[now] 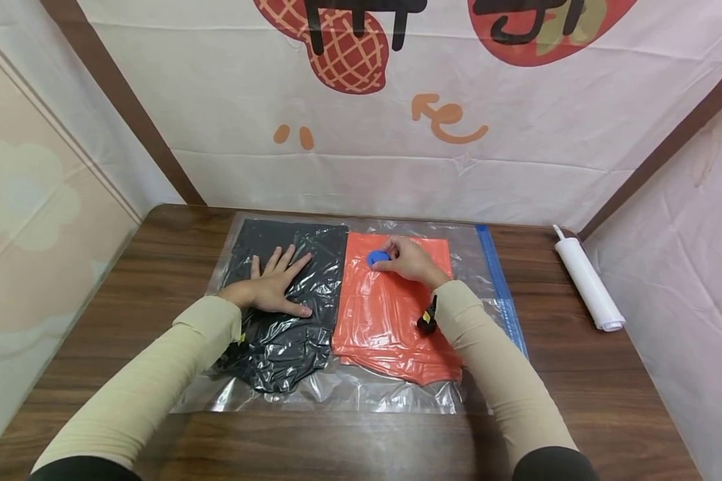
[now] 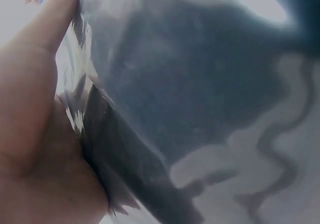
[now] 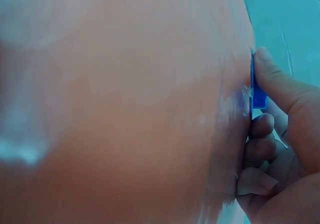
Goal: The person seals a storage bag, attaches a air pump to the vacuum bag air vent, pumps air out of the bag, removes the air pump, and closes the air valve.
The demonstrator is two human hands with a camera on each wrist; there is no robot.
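Note:
A clear plastic storage bag [image 1: 385, 401] lies flat on the table with a folded black garment [image 1: 295, 347] and a folded orange-red garment [image 1: 385, 314] side by side inside. My left hand [image 1: 271, 290] rests spread-fingered on the plastic over the black garment. Over the top of the orange-red one, my right hand [image 1: 412, 260] pinches a round blue valve cap [image 1: 377, 258] between thumb and fingers. In the right wrist view the blue valve cap [image 3: 259, 95] shows edge-on beside the thumb; part of it is hidden. Glossy plastic fills most of the left wrist view.
A white cylindrical hand pump [image 1: 589, 284] with a thin nozzle lies at the table's right side. Down the bag's right edge runs a blue zip strip [image 1: 499, 287]. A printed fabric wall [image 1: 385, 174] stands behind the wooden table [image 1: 577, 401].

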